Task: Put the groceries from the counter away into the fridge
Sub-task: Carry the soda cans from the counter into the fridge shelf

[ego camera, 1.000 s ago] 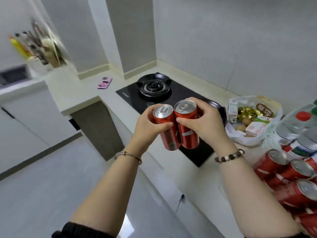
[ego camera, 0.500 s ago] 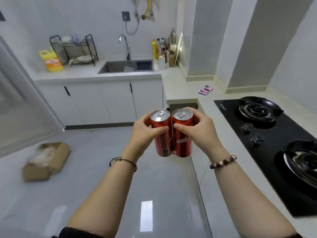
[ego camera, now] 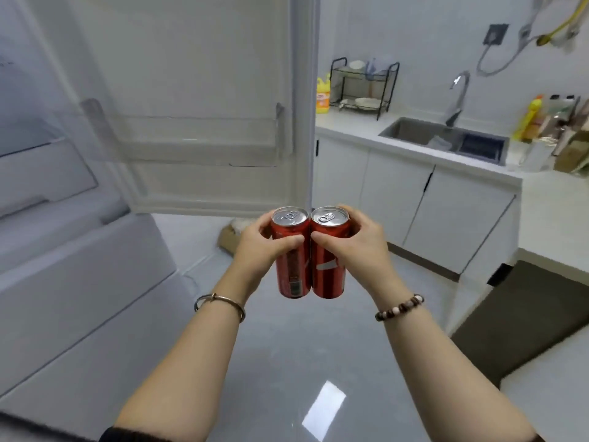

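Note:
Two red soda cans are held upright side by side, touching, in mid-air over the floor. My left hand (ego camera: pixel 261 247) grips the left can (ego camera: pixel 291 269) and my right hand (ego camera: pixel 357 244) grips the right can (ego camera: pixel 328 272). Ahead and to the left stands the white fridge (ego camera: pixel 63 266), its upper door (ego camera: pixel 197 90) swung open. A clear door shelf (ego camera: pixel 191 138) on that door looks bare. Part of the fridge's inside shows at the far left, blurred.
A cardboard box (ego camera: pixel 229 237) lies on the grey floor behind my hands. White cabinets (ego camera: pixel 414 199) with a sink (ego camera: pixel 446 138), tap and dish rack (ego camera: pixel 363 84) run along the right. A counter corner (ego camera: pixel 554 218) juts in at the right.
My view has swung left from the sink and stove to the open fridge. Both hands still carry the two cans together in front of me.

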### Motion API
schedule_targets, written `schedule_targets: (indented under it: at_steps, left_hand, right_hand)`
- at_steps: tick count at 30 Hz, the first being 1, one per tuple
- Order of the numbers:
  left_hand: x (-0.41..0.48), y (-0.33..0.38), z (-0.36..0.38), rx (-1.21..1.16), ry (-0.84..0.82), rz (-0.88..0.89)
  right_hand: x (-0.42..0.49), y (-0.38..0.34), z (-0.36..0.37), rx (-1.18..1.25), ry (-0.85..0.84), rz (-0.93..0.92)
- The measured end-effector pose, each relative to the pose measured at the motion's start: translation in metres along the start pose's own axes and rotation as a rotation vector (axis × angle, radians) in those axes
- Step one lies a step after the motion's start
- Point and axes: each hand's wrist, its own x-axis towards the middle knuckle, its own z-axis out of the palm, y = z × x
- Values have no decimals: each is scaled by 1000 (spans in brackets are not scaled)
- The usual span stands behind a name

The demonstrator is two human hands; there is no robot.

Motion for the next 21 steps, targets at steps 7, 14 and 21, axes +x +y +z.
schedule_targets:
  at_steps: [7, 14, 21]
  left_hand:
    - [18, -3, -80, 40, 377, -4]
    - [9, -3, -150, 35, 640, -9]
    - [-5, -4, -226, 53, 908, 59]
  right_hand:
    - [74, 11, 96, 54, -309, -61]
    - [98, 9, 184, 123, -537, -77]
    - [98, -5, 277, 174, -680, -114]
